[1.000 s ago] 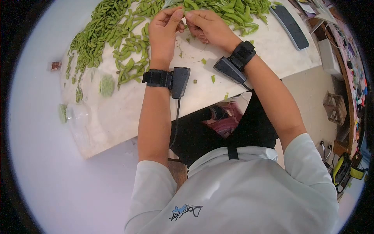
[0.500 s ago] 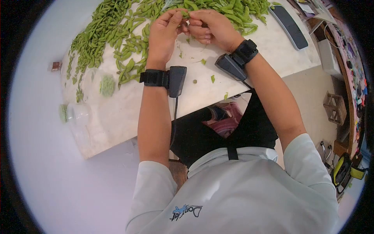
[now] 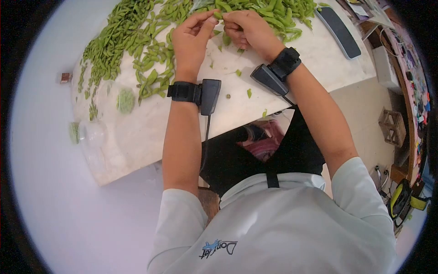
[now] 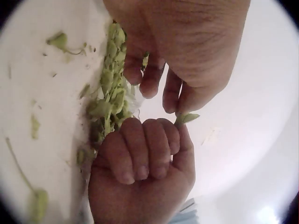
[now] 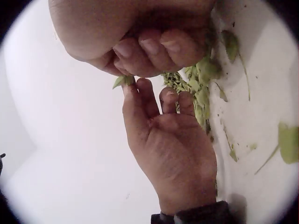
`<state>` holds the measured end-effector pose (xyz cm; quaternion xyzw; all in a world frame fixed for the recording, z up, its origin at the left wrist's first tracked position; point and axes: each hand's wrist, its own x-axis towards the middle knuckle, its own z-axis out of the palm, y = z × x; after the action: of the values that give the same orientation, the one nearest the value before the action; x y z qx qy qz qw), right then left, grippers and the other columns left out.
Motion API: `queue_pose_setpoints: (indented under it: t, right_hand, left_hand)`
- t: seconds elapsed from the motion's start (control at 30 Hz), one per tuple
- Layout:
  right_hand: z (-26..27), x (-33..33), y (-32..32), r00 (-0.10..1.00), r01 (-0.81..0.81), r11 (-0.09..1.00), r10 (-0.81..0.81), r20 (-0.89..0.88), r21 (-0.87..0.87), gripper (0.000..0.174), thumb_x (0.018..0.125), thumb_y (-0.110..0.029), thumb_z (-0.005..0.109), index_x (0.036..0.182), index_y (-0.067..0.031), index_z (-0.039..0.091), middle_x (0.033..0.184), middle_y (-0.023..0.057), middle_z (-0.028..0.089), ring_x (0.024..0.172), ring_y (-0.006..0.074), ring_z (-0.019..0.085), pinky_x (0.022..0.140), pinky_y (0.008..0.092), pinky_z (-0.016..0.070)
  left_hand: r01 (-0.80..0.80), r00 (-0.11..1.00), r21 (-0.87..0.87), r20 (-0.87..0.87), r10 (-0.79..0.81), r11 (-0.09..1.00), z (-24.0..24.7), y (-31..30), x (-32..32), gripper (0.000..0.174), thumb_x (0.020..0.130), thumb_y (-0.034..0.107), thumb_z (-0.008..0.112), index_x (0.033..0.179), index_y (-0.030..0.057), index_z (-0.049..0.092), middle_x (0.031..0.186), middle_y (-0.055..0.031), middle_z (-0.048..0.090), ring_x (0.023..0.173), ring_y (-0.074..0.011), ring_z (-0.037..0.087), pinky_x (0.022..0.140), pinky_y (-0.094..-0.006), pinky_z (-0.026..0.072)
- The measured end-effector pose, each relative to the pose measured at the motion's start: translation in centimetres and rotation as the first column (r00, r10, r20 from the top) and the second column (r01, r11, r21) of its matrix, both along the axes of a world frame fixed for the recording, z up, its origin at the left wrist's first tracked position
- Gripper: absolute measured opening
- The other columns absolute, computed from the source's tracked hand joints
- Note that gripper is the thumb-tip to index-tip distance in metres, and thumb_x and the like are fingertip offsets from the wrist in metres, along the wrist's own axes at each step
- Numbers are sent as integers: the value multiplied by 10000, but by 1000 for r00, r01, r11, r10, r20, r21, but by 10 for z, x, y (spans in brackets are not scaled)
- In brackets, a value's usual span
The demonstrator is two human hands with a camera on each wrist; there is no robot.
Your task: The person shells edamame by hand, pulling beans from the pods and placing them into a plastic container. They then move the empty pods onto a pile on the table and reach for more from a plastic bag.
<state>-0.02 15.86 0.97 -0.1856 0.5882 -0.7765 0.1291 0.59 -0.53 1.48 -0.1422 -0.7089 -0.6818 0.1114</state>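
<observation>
Both hands meet at the table's far side in the head view. Between thumb and finger, the left hand [image 3: 191,43] pinches a small green pod [image 3: 218,15]; its other fingers are loosely bent. The right hand [image 3: 258,34] pinches the pod's other side, its remaining fingers curled toward the palm. In the left wrist view the pod [image 4: 188,117] pokes out between the left hand [image 4: 191,46] above and the right hand [image 4: 140,172] below. The right wrist view shows the pod [image 5: 122,81] at both hands' fingertips.
Green pods [image 3: 107,50] are heaped on the left of the white table [image 3: 137,132], and more pods [image 3: 278,16] lie behind the right hand. A phone [image 3: 340,32] rests at the right. A clear container [image 3: 93,132] stands at the left; leaf scraps [image 3: 249,93] lie nearer.
Both hands have shifted slightly, staying together. The pod shows more clearly between the fingertips, and the left fingers are spread a little wider. Green bits now show below the hands.
</observation>
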Motion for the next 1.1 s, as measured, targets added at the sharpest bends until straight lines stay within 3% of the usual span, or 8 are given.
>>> queue_pose_setpoints:
  t: [0.2, 0.4, 0.5, 0.6, 0.8, 0.9, 1.03, 1.1]
  right_hand:
    - [0, 4, -5, 996, 86, 995, -86, 1, 45, 398, 971, -302, 475, 634, -119, 369, 511, -39, 334, 435, 74, 285, 426, 251, 271]
    - [0, 4, -4, 998, 11, 1000, -12, 63, 18, 365, 954, -287, 500, 660, -73, 465, 557, -29, 414, 457, 78, 361, 421, 253, 303]
    - [-5, -1, -11, 997, 80, 995, -80, 0, 61, 355, 961, -296, 519, 690, -67, 501, 555, -37, 407, 456, 66, 340, 419, 254, 291]
    - [13, 9, -2, 998, 63, 991, -65, 14, 121, 351, 979, -248, 477, 680, -67, 505, 516, -12, 434, 416, 77, 376, 418, 254, 337]
    - [12, 7, -3, 990, 129, 967, -115, -76, 219, 356, 969, -251, 484, 652, -87, 472, 522, -18, 428, 428, 71, 354, 425, 258, 314]
    - [12, 9, -5, 995, 26, 999, -23, 93, -33, 377, 982, -259, 476, 644, -97, 444, 521, -24, 407, 435, 68, 331, 427, 253, 298]
    - [15, 12, -3, 993, 109, 991, -106, 46, -82, 368, 999, -278, 470, 676, -103, 446, 529, -23, 399, 448, 66, 313, 433, 247, 288]
    - [2, 3, 0, 994, 112, 985, -112, 6, -129, 322, 1002, -281, 473, 744, -90, 505, 544, -17, 413, 456, 64, 311, 439, 245, 291]
  left_hand:
    - [-38, 999, -63, -4, 38, 997, -1, -2, 2, 231, 882, 118, 678, 1072, -14, 690, 785, -23, 660, 663, -76, 557, 622, -210, 454]
    - [-26, 1000, -29, -17, 26, 999, -4, -5, 0, 217, 871, 129, 700, 1036, -11, 688, 827, -30, 670, 673, -80, 567, 629, -213, 459]
    - [0, 999, -24, -41, -1, 1000, -6, -5, -3, 215, 867, 138, 708, 1024, -8, 684, 828, -35, 669, 671, -80, 569, 630, -215, 459]
    - [19, 999, -41, -46, -21, 999, -8, -5, -3, 218, 867, 145, 710, 1024, -4, 682, 813, -34, 663, 666, -82, 568, 626, -216, 455]
    - [36, 999, -36, -12, -36, 999, -8, -6, -5, 194, 886, 152, 688, 1003, -1, 663, 762, -28, 639, 647, -85, 557, 606, -216, 437]
    - [4, 999, 5, -42, -3, 1000, -6, -3, -3, 174, 901, 154, 670, 977, 0, 641, 746, -35, 633, 640, -89, 552, 601, -216, 433]
    - [-208, 972, 0, -115, 206, 978, -5, -12, -10, 154, 914, 150, 653, 947, 4, 617, 765, -53, 639, 632, -99, 548, 595, -233, 442]
    - [-230, 963, 156, -105, 248, 960, 7, -14, 1, 138, 919, 138, 643, 937, 4, 615, 790, -65, 645, 629, -100, 547, 582, -247, 447]
